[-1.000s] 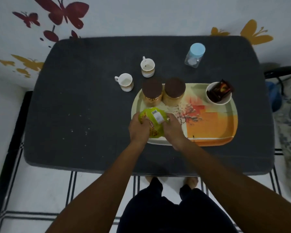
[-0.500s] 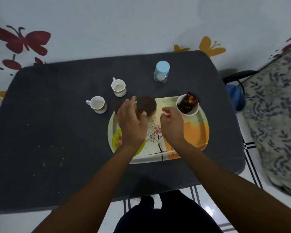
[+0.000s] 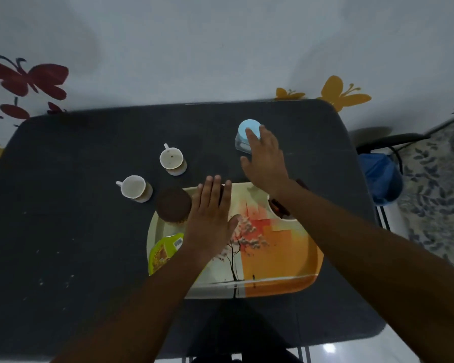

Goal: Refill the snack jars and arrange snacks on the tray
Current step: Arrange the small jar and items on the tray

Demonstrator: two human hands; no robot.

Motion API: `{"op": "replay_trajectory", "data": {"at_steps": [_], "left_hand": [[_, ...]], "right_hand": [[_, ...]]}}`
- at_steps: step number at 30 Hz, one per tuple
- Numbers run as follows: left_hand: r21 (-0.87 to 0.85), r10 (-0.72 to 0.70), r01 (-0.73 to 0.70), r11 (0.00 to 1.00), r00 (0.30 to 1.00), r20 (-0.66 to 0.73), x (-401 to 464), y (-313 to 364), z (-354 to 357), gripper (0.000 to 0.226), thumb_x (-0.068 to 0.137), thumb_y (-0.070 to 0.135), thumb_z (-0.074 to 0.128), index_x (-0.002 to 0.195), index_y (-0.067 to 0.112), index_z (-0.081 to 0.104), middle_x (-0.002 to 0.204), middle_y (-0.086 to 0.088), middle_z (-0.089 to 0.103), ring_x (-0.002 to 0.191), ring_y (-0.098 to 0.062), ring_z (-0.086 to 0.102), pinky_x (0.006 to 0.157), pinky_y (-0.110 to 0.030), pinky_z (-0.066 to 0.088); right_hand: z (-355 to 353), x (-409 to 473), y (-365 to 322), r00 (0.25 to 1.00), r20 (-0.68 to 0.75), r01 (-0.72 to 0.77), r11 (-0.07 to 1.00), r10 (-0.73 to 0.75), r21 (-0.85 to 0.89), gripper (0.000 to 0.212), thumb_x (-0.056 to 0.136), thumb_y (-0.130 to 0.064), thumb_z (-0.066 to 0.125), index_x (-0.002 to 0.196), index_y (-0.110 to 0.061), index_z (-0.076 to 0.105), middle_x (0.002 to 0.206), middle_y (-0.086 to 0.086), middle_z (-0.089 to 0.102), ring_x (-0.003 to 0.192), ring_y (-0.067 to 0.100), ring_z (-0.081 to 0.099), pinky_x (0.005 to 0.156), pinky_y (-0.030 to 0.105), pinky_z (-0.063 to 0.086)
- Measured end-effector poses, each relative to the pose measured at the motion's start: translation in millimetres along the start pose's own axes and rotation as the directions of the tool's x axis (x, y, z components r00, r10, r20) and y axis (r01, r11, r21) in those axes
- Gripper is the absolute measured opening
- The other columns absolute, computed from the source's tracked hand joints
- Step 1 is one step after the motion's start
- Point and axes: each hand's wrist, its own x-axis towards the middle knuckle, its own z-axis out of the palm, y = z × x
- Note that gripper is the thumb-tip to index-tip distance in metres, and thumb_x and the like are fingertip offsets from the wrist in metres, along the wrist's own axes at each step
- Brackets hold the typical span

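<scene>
An orange and cream tray lies on the dark table. At its far left stands a brown-lidded jar; a second jar is hidden under my left hand, which hovers flat over it with straight fingers. A green snack packet lies at the tray's near left. A white bowl with a dark wrapper sits at the far right, mostly behind my right forearm. My right hand reaches past the tray, fingers extended onto a clear jar with a light blue lid.
Two white cups stand on the table left of the tray. A chair with something blue stands to the right of the table. The wall with butterfly stickers runs behind.
Both hands let go of the green packet, which now lies on the tray. My left hand moved over the jars and my right hand went forward to the blue-lidded jar.
</scene>
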Motion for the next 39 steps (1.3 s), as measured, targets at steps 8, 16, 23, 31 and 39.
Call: {"op": "replay_trajectory", "data": {"at_steps": [8, 16, 23, 31, 39], "left_hand": [[0.037, -0.037, 0.036, 0.999, 0.999, 0.02, -2.2, 1.6, 4.6, 0.082, 0.101, 0.056, 0.04, 0.163, 0.009, 0.014, 0.169, -0.021, 0.012, 0.159, -0.035, 0.005, 0.127, -0.053, 0.014], [0.062, -0.038, 0.038, 0.997, 0.999, 0.001, -1.8, 0.8, 8.6, 0.082, 0.1, 0.059, 0.04, 0.162, 0.009, 0.019, 0.169, -0.02, 0.014, 0.158, -0.036, 0.008, 0.127, -0.054, 0.015], [0.04, -0.024, 0.024, 0.999, 1.0, -0.011, -1.6, 1.1, 7.7, 0.082, 0.101, 0.06, 0.037, 0.163, 0.01, 0.018, 0.169, -0.02, 0.013, 0.159, -0.035, 0.005, 0.127, -0.053, 0.013], [-0.031, -0.003, 0.005, 1.0, 0.999, 0.051, 0.4, -0.9, -2.6, 0.084, 0.102, 0.061, 0.027, 0.163, 0.006, 0.013, 0.169, -0.023, 0.009, 0.158, -0.039, 0.001, 0.127, -0.055, 0.007], [-0.975, -0.26, 0.127, 0.184, 0.963, 0.076, -23.2, -22.7, -96.5, 0.054, 0.101, 0.06, 0.036, 0.143, 0.028, 0.052, 0.15, -0.002, 0.051, 0.144, -0.018, 0.041, 0.121, -0.041, 0.032]], "right_hand": [[30.9, 83.5, 18.1, 0.98, 0.196, 0.081, 0.97, -0.035, -0.23, 0.101, 0.083, -0.046, 0.077, 0.158, -0.03, 0.012, 0.167, 0.014, 0.002, 0.15, 0.045, 0.012, 0.111, 0.061, 0.034], [39.7, 86.7, 13.4, 0.986, 0.158, 0.08, 0.982, -0.053, -0.171, 0.077, 0.083, -0.024, 0.081, 0.146, -0.027, 0.037, 0.149, 0.013, 0.029, 0.127, 0.037, 0.038, 0.086, 0.048, 0.059], [29.4, 61.0, 11.0, 0.986, 0.144, 0.097, 0.992, -0.085, -0.08, 0.071, 0.08, -0.027, 0.083, 0.138, -0.026, 0.042, 0.138, 0.011, 0.035, 0.121, 0.031, 0.04, 0.082, 0.046, 0.059], [-15.7, -13.7, -15.2, 0.996, -0.082, 0.014, 0.999, -0.017, -0.04, 0.069, 0.078, -0.034, 0.084, 0.135, -0.028, 0.045, 0.135, 0.007, 0.038, 0.122, 0.026, 0.041, 0.081, 0.044, 0.059], [-79.2, -108.6, -101.3, 0.929, -0.292, -0.115, 0.929, 0.225, 0.351, 0.073, 0.07, -0.053, 0.085, 0.129, -0.03, 0.048, 0.121, 0.001, 0.047, 0.099, 0.013, 0.055, 0.079, 0.024, 0.051]]}}
